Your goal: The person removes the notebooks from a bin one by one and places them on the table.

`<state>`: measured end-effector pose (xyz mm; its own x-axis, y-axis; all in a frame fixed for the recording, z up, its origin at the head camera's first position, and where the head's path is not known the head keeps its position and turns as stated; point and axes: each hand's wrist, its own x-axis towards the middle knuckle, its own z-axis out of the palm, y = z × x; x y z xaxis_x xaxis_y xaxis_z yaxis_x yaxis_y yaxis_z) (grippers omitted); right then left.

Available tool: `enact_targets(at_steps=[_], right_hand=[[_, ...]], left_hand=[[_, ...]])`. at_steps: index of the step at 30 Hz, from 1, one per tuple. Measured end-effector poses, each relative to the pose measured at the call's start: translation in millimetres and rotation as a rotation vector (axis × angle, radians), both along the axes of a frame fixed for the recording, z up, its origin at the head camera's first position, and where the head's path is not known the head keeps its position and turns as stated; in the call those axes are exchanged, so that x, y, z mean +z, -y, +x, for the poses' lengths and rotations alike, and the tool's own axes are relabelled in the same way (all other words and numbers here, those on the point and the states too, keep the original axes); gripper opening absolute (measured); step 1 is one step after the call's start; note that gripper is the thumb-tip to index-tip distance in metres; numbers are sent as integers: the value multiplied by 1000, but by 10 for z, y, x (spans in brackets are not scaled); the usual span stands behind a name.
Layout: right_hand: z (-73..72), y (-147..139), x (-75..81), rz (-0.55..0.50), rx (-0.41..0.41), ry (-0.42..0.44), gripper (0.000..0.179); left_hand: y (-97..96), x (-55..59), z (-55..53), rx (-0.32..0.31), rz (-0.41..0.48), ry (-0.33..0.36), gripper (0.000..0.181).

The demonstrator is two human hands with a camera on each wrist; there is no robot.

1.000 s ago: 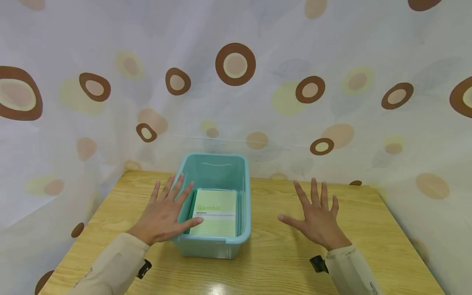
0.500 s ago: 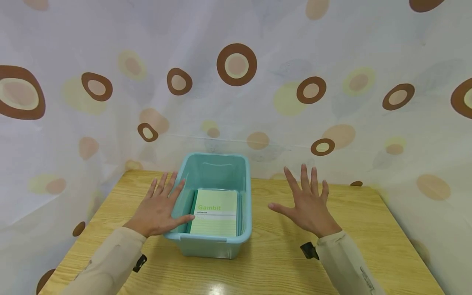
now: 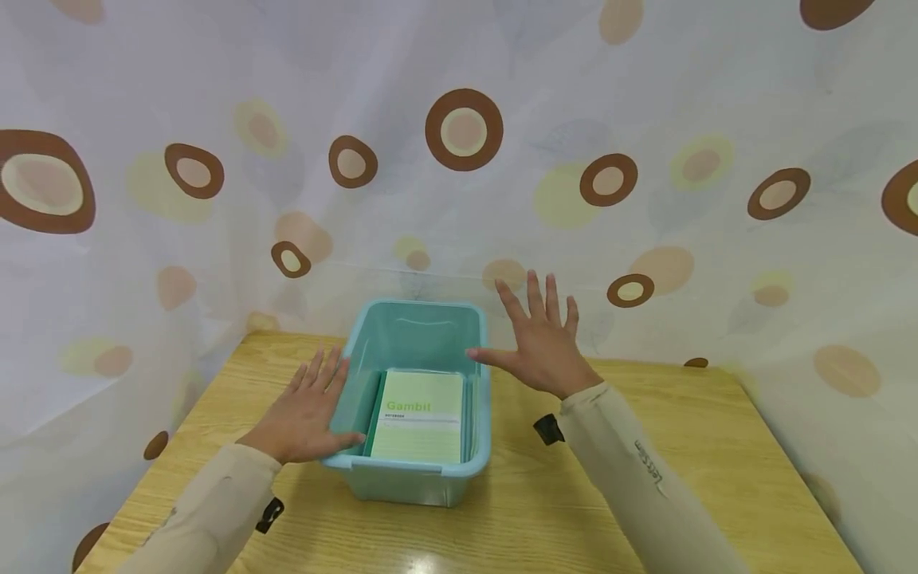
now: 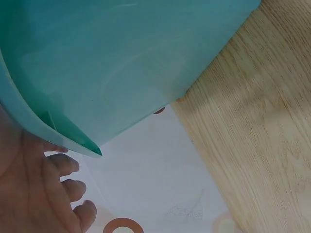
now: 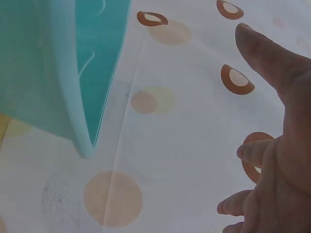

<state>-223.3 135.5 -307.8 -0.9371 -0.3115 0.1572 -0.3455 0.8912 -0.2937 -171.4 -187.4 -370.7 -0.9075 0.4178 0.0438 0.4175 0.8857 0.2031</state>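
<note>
A light blue plastic bin (image 3: 390, 467) stands on the wooden table, and a pale green notebook (image 3: 423, 434) marked "Gambit" lies in its near half. Darker green and bluish edges show beside the notebook; what they belong to is partly hidden. My left hand (image 3: 297, 418) is at the bin's left rim, fingers straight and thumb pointing over the opening; whether it touches the rim I cannot tell. Spread fingers mark my right hand (image 3: 545, 351), raised at the bin's right side, holding nothing. In the right wrist view, a gap separates the right hand (image 5: 286, 145) from the bin (image 5: 63, 77).
The wooden table (image 3: 645, 446) reaches out to both sides of the bin. White cloth (image 3: 402, 72) with brown and pastel ovals rises behind the table and along its left and right sides. A black strap (image 3: 549, 429) sits at my right wrist, another (image 3: 269, 515) at the left.
My right hand has moved left and upward, from over the table at the right to the bin's right side. The left hand has drawn slightly left and down, uncovering more of the notebook.
</note>
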Motion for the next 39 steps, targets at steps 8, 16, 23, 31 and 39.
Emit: enact_targets(at_steps=[8,16,23,31,39], right_hand=[[-314,441,-4,13,89,62,101],[-532,821,-153,15,121,111,99],[-650,1068,-318,22,127,198,98],[-801,1303,-690,8,57,285,95],[-902,1487,-1065,46,-33,338,91]], left_hand=[[-36,-10,-29,-23,3,73,101],[-35,-50,-60,-30,2,80,100],[-27,-51,-66,-31,-1,71,95],[-20,-55,-75,-38,17,79,89],[-22,-35,-62,-54,16,72,79]])
